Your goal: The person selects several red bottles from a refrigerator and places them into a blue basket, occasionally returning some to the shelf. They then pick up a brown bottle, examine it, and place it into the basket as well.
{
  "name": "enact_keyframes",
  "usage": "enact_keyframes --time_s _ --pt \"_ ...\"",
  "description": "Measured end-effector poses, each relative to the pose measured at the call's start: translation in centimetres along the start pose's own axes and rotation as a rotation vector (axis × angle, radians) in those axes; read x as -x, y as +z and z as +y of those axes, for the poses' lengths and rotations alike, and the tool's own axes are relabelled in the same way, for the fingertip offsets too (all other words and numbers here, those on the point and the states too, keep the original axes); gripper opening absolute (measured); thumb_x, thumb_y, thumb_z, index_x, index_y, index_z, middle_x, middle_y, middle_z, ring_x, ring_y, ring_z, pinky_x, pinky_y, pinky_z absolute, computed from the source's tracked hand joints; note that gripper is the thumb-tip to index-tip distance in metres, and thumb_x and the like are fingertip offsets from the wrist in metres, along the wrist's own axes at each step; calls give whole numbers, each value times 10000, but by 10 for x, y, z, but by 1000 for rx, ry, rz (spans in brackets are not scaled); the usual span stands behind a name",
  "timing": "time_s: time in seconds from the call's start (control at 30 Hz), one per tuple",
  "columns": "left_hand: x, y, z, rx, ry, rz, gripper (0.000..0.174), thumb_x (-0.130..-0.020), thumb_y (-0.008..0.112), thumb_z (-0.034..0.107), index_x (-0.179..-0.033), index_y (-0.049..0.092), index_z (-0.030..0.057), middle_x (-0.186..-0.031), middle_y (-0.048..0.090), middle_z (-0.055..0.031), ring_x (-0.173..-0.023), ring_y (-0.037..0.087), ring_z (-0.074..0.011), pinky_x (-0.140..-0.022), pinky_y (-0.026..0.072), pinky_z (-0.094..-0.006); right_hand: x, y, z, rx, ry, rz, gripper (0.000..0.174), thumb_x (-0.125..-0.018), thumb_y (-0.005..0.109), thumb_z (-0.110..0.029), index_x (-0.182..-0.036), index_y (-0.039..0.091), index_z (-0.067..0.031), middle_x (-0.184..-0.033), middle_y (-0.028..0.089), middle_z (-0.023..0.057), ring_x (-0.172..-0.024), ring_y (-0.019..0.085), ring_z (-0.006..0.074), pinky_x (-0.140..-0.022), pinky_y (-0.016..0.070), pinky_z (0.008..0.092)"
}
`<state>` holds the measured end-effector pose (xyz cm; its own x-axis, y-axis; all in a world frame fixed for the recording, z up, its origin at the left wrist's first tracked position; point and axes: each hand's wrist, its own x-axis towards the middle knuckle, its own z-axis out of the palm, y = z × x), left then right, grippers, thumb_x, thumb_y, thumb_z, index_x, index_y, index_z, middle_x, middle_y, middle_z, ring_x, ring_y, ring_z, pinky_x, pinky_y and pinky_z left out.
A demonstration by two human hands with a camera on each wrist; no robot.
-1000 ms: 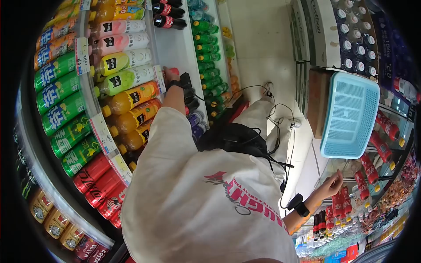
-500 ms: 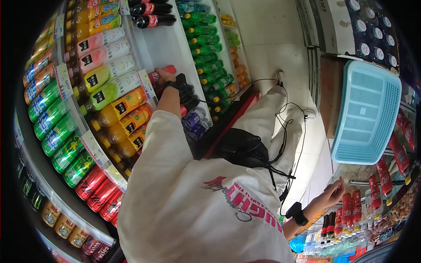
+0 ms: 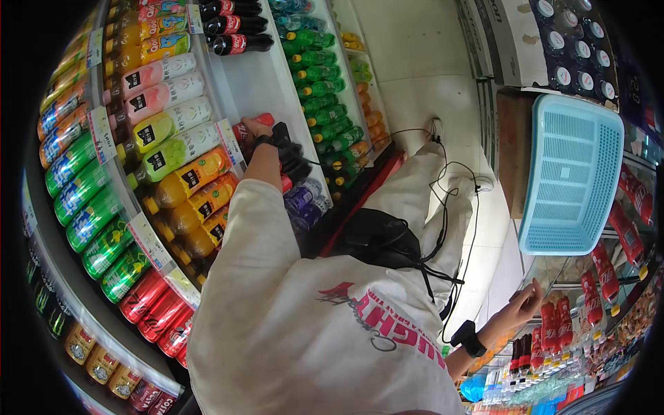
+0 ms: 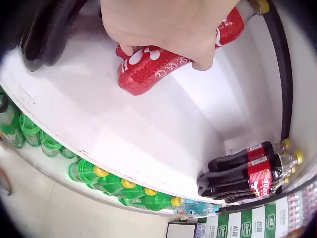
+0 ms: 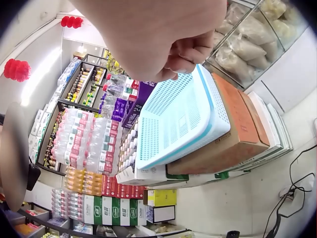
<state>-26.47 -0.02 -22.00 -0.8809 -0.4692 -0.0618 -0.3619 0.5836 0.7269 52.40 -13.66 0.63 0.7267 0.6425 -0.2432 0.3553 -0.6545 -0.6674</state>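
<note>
My left hand (image 3: 260,133) grips a red-labelled Coca-Cola bottle (image 4: 141,74) over the white shelf (image 3: 257,90) of the drinks rack. In the left wrist view the fingers wrap around its middle, which they hide. The bottle lies on a slant, its yellowish cap at the upper right. Dark cola bottles (image 4: 247,171) lie farther along the same shelf. On the other side, my right hand (image 3: 522,304) hangs with loosely curled fingers and holds nothing. A light-blue plastic basket (image 3: 567,169) is near it, overlapped by the fingertips in the right wrist view.
Juice bottles (image 3: 190,176) and cans (image 3: 72,183) fill the shelves on the left. Green bottles (image 3: 325,72) stand on a lower shelf beside the floor. Cartons (image 5: 237,116) support the basket. Black cables (image 3: 449,187) run along my legs.
The head view has shifted a little. My left hand stays at the shelf with the red bottle, more of which shows beside the fingers. The right hand keeps its loose curl.
</note>
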Motion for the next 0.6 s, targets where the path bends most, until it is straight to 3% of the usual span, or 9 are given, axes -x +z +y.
enact_keyframes --time_s 0.07,0.13,0.27,0.33,0.37,0.47,0.6 --pt "-21 18 -23 93 343 92 1154 -678 764 542 -1534 288 -66 -1520 454 -225 -1318 522 -374 -1056 474 -524 3 2 -3 -6 7 1 211 -1065 571 -182 -1134 681 -15 -694 445 -42 -564 347 39 -498 249 232" --pt "-59 42 -50 150 503 42 1160 -664 761 572 -1523 318 -71 -1520 466 -225 -1313 528 -367 -1079 448 -493 4 2 -2 -10 5 4 209 -1065 571 -179 -1132 682 -14 -691 441 -43 -566 349 40 -499 251 232" --pt "-84 32 -56 21 366 -144 1184 -646 745 653 -1495 367 -81 -1503 493 -241 -1290 550 -364 -1088 435 -455 8 -9 7 -11 82 -37 220 -1080 568 -217 -1172 667 -43 -807 459 -37 -642 340 62 -552 270 252" --pt "-67 24 -37 -94 287 -168 942 -777 648 536 -1493 342 6 -1493 431 -267 -1266 561 -355 -999 496 -426 9 -10 13 -44 88 -37 217 -1079 566 -212 -1172 662 -40 -802 453 -39 -642 338 62 -552 271 252" --pt "-59 21 -31 -142 257 -184 715 -908 556 402 -1501 301 94 -1497 354 -289 -1250 565 -345 -905 562 -402 9 -13 15 -55 89 -38 216 -1079 566 -210 -1173 660 -39 -799 451 -39 -642 337 61 -552 271 252" --pt "-98 38 -37 -149 148 -188 648 -992 548 325 -1513 233 105 -1463 321 -317 -1169 590 -312 -810 626 -410 12 -14 10 -68 82 -44 216 -1078 566 -204 -1175 653 -33 -783 435 -42 -641 335 60 -550 268 249" --pt "-98 28 -41 -562 383 -211 971 -924 579 566 -1583 139 6 -1524 331 -307 -1228 559 -367 -1002 509 -487 18 -13 12 -70 56 -42 205 -1074 571 -184 -1179 650 -27 -771 416 -45 -635 332 56 -545 260 247"
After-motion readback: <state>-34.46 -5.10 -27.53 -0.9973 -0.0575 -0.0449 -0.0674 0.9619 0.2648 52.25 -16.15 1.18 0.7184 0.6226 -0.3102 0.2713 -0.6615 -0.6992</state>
